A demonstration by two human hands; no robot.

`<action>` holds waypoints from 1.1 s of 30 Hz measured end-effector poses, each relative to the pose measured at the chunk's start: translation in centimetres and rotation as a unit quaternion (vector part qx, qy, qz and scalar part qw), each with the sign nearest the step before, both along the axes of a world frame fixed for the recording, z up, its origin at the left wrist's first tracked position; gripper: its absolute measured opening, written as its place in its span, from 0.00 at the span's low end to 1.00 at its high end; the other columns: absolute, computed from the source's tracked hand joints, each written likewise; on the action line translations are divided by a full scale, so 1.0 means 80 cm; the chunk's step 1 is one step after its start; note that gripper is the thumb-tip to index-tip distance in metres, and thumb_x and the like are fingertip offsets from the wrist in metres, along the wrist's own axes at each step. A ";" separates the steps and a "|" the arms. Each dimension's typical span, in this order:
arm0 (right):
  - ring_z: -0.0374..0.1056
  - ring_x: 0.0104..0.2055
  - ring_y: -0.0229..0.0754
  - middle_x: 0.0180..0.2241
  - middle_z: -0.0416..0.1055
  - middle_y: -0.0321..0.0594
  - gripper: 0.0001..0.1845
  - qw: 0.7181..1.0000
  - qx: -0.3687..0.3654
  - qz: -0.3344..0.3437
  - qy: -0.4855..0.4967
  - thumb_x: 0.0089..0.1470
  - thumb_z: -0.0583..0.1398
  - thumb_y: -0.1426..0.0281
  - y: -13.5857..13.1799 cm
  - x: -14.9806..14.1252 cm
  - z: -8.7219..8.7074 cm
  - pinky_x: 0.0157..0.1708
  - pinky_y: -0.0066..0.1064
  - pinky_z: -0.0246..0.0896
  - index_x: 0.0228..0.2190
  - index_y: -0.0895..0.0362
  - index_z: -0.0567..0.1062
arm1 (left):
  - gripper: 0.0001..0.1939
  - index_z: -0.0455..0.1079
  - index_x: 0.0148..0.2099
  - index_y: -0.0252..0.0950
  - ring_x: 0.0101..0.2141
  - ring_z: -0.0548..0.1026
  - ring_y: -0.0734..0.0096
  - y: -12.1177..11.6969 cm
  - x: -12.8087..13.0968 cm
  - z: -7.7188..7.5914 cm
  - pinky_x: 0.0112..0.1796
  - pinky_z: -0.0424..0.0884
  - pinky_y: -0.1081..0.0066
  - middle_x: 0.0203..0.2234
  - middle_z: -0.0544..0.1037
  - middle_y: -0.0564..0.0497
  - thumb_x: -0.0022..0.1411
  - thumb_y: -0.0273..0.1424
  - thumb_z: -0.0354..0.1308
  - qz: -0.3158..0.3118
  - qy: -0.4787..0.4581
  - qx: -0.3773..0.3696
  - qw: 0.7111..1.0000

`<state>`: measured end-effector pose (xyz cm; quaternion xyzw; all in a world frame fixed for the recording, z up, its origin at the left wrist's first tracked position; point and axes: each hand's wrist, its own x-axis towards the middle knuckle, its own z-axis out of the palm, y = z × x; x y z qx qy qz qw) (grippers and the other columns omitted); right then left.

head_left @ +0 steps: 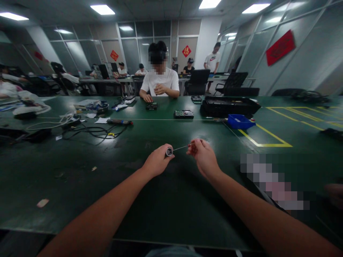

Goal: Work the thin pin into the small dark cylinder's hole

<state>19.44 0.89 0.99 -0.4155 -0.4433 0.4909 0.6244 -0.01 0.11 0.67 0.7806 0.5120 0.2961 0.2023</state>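
In front of me, over the green table (139, 192), my left hand (158, 160) is closed around a small round cylinder (169, 152) with a silver rim. Its open-looking end faces me, and dark detail inside is too small to make out. My right hand (203, 155) pinches a thin metal rod (180, 147) between thumb and fingertips. The rod slants down to the left, and its far end reaches close to the cylinder; I cannot tell whether they touch. Fingers hide the rest of both things.
Across the table a person (160, 80) handles a small dark device (151, 106). Beyond my hands lie a hard drive (183, 114), a black tray (230, 106) and a blue bin (240, 121). To the left are black cables (93, 131) and an electric screwdriver (119, 122). A blurred-out slab lies right.
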 end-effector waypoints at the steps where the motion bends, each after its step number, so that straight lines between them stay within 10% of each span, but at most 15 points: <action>1: 0.69 0.29 0.38 0.29 0.70 0.37 0.14 0.999 0.021 -0.013 -0.024 0.58 0.59 0.57 -0.001 0.000 0.001 0.31 0.33 0.70 0.34 0.55 0.71 | 0.08 0.67 0.45 0.40 0.37 0.73 0.66 0.000 0.001 0.000 0.37 0.65 0.68 0.37 0.75 0.51 0.63 0.33 0.58 -0.001 0.001 -0.002 1.000; 27: 0.72 0.26 0.39 0.25 0.76 0.37 0.16 0.911 0.150 -0.100 -0.372 0.62 0.57 0.57 -0.038 0.001 0.032 0.27 0.29 0.61 0.35 0.56 0.76 | 0.08 0.68 0.45 0.41 0.36 0.73 0.67 -0.002 0.000 -0.001 0.36 0.64 0.69 0.36 0.76 0.53 0.64 0.34 0.58 -0.005 -0.008 -0.008 1.000; 33: 0.59 0.18 0.34 0.16 0.64 0.31 0.21 0.862 0.196 -0.107 -0.455 0.59 0.60 0.57 -0.034 0.009 0.030 0.21 0.28 0.50 0.20 0.55 0.70 | 0.06 0.68 0.44 0.41 0.36 0.73 0.67 -0.003 -0.001 -0.002 0.35 0.64 0.69 0.37 0.76 0.53 0.63 0.33 0.58 -0.010 -0.004 -0.006 1.000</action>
